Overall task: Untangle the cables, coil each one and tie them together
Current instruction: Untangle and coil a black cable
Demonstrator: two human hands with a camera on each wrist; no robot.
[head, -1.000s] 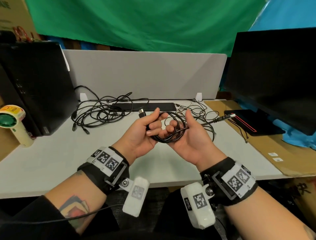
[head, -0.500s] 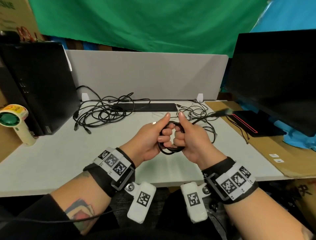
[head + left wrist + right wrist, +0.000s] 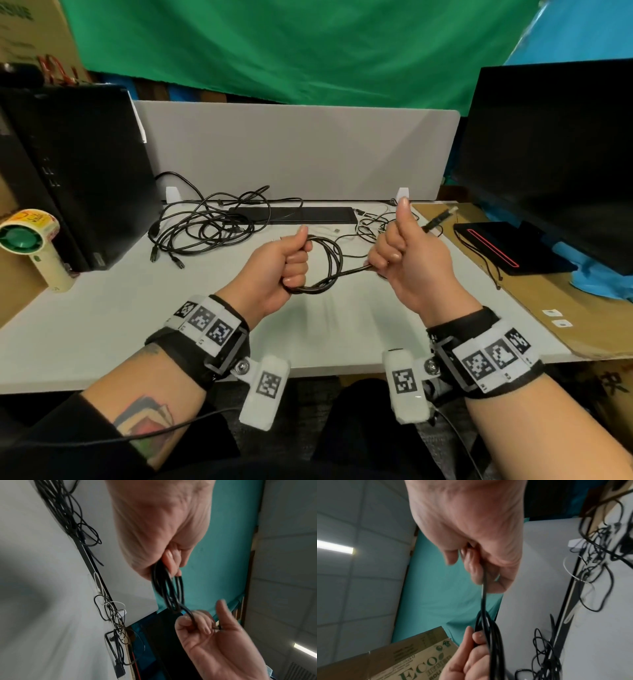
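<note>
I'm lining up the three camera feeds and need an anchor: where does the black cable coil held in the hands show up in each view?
Head: the black cable coil sits at centre, gripped by the left hand, its tail pulled by the right hand.
Left wrist: the coil hangs below the left hand, centre.
Right wrist: the coil is lower centre.
Shared landmark: the loose cable tangle on the grey desk.

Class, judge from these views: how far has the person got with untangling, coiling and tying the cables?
Done: nothing lies finished.
In hand: the left hand grips one coiled black cable; the right hand pulls its free end taut, apparently to wrap it.
Left: a black tangle and a smaller mixed pile lie loose on the desk; no tying together yet.
</note>
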